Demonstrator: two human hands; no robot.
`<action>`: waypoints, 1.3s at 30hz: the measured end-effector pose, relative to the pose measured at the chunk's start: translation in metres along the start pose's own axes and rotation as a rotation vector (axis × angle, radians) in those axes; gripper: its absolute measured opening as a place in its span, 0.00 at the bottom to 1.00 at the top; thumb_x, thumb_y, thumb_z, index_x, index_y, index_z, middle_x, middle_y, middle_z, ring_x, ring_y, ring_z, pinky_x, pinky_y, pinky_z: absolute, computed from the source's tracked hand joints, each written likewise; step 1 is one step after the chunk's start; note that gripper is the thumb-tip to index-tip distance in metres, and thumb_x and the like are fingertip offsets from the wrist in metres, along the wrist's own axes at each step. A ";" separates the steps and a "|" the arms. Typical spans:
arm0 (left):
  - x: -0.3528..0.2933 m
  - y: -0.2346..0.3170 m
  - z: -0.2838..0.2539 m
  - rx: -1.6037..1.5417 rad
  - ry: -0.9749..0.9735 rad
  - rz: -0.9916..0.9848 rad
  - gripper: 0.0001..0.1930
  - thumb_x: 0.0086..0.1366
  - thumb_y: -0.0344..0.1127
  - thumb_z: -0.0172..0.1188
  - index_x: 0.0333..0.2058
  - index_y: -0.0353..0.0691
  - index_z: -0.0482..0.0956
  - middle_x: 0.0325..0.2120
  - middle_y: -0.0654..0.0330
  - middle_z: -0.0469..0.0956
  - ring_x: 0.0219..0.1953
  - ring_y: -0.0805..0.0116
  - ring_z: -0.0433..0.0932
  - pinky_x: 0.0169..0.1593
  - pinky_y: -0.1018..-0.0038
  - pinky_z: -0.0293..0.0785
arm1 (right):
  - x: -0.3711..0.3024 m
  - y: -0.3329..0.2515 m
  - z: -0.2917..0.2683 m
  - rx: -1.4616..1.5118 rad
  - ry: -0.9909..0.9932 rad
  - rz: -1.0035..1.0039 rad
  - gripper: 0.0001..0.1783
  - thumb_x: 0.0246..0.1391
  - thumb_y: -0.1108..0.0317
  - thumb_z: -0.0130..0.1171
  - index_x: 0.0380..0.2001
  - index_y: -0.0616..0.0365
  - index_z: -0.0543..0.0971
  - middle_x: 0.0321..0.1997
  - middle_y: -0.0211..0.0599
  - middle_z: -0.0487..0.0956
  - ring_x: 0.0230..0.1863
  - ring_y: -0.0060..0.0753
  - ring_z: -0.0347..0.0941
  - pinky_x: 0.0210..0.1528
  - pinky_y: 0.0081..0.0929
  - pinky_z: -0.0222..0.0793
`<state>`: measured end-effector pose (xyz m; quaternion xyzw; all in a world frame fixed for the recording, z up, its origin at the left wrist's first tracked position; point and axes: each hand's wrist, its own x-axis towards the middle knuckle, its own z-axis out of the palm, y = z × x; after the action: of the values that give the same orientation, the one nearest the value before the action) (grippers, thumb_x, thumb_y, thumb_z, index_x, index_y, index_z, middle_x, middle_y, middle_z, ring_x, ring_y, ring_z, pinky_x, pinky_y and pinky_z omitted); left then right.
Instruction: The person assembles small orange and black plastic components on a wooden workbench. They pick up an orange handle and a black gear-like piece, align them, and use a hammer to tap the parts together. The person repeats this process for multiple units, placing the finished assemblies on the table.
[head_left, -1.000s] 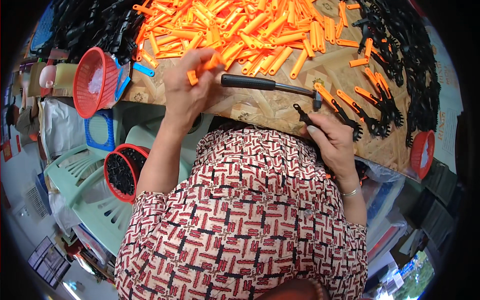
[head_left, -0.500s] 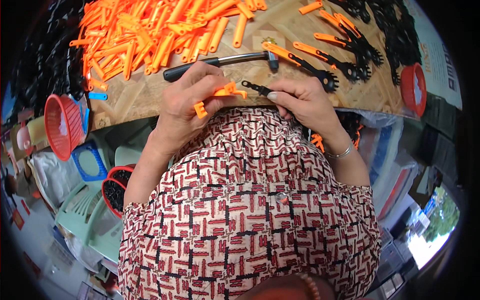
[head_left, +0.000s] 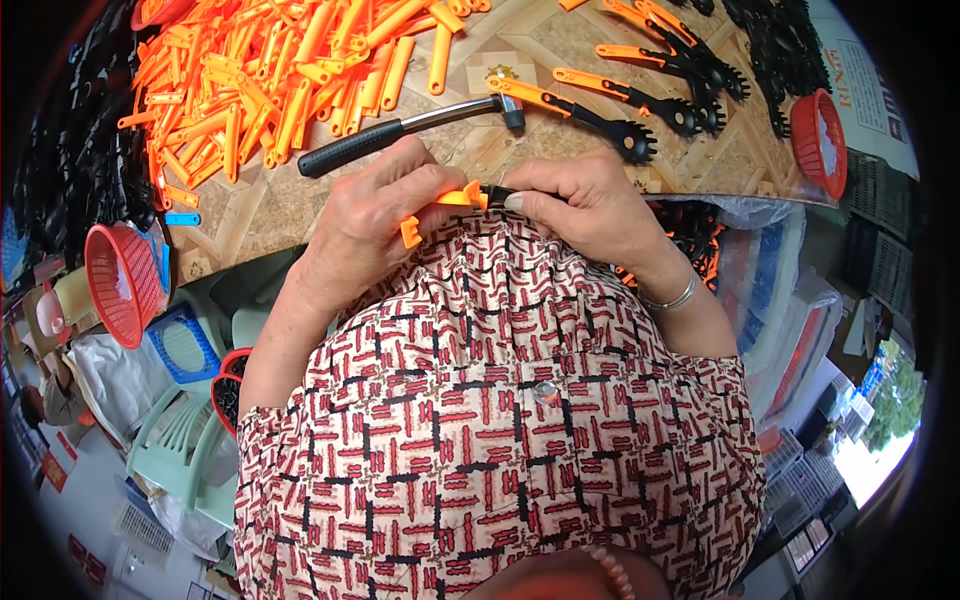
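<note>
My left hand (head_left: 375,205) is closed around small orange plastic parts (head_left: 462,196); an end with short prongs sticks out below the fingers. My right hand (head_left: 590,205) pinches a slim black plastic piece (head_left: 496,193) between thumb and fingers, and most of it is hidden. The tip of the black piece meets the orange part, over my lap at the table's near edge. Whether it is inserted or only touching, I cannot tell. Beyond my hands lies a hammer (head_left: 350,148) with a black grip. To its right are several black pasta servers (head_left: 630,138) with orange handles.
A big heap of orange handles (head_left: 250,90) covers the table's far left, with black parts (head_left: 85,150) beside it. One blue handle (head_left: 182,218) lies near the left edge. Red baskets stand at left (head_left: 115,285) and right (head_left: 820,145). More black parts (head_left: 775,50) lie far right.
My right hand has moved left, bringing the black piece from a gap away up against the orange part. The whole view has shifted slightly.
</note>
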<state>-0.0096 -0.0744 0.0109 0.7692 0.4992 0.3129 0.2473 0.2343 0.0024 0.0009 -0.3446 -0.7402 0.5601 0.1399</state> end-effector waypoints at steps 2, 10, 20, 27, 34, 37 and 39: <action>0.000 0.000 0.000 -0.014 0.010 0.001 0.15 0.52 0.23 0.71 0.41 0.37 0.84 0.30 0.56 0.77 0.30 0.61 0.79 0.32 0.69 0.74 | 0.000 -0.001 0.001 -0.057 0.011 -0.045 0.08 0.56 0.66 0.65 0.34 0.58 0.85 0.21 0.46 0.78 0.21 0.39 0.76 0.25 0.34 0.67; 0.000 0.006 -0.002 -0.005 0.002 -0.022 0.12 0.56 0.25 0.69 0.40 0.40 0.82 0.30 0.57 0.74 0.31 0.56 0.79 0.33 0.63 0.74 | 0.006 0.001 0.005 -0.141 0.010 -0.249 0.07 0.53 0.66 0.65 0.29 0.59 0.81 0.22 0.49 0.77 0.24 0.54 0.75 0.27 0.40 0.68; -0.009 0.007 -0.003 -0.149 -0.008 -0.154 0.06 0.64 0.31 0.63 0.39 0.41 0.80 0.30 0.52 0.73 0.32 0.48 0.79 0.35 0.59 0.73 | 0.003 -0.032 -0.003 -0.636 0.003 -0.527 0.09 0.50 0.72 0.68 0.35 0.60 0.81 0.22 0.39 0.76 0.24 0.45 0.73 0.29 0.40 0.65; 0.001 -0.017 -0.041 0.055 0.348 -0.214 0.09 0.64 0.24 0.63 0.43 0.34 0.83 0.32 0.57 0.81 0.34 0.64 0.81 0.42 0.74 0.76 | -0.006 -0.027 -0.031 -1.111 0.279 -0.488 0.13 0.50 0.73 0.59 0.41 0.58 0.82 0.28 0.29 0.75 0.32 0.32 0.73 0.38 0.33 0.65; 0.013 -0.042 -0.072 0.632 0.333 -0.394 0.12 0.63 0.27 0.68 0.46 0.46 0.85 0.36 0.52 0.84 0.36 0.65 0.85 0.40 0.71 0.78 | -0.009 -0.012 -0.058 -1.302 0.477 -0.415 0.18 0.48 0.76 0.62 0.45 0.59 0.81 0.46 0.37 0.79 0.52 0.38 0.76 0.51 0.38 0.67; 0.009 -0.060 -0.072 0.512 0.530 -0.356 0.13 0.62 0.26 0.66 0.46 0.46 0.86 0.37 0.56 0.86 0.36 0.64 0.85 0.41 0.72 0.79 | -0.005 -0.014 -0.054 -1.312 0.542 -0.391 0.16 0.50 0.75 0.63 0.45 0.59 0.81 0.46 0.37 0.80 0.53 0.39 0.76 0.52 0.38 0.68; 0.005 -0.071 -0.079 0.204 0.742 -0.324 0.12 0.64 0.27 0.65 0.46 0.43 0.86 0.37 0.58 0.87 0.35 0.65 0.85 0.41 0.74 0.79 | -0.006 -0.006 -0.052 -1.261 0.574 -0.316 0.17 0.52 0.73 0.65 0.47 0.59 0.82 0.48 0.38 0.80 0.53 0.40 0.76 0.53 0.38 0.68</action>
<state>-0.1096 -0.0370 0.0167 0.5364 0.6975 0.4747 0.0191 0.2670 0.0355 0.0252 -0.3824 -0.8984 -0.1147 0.1829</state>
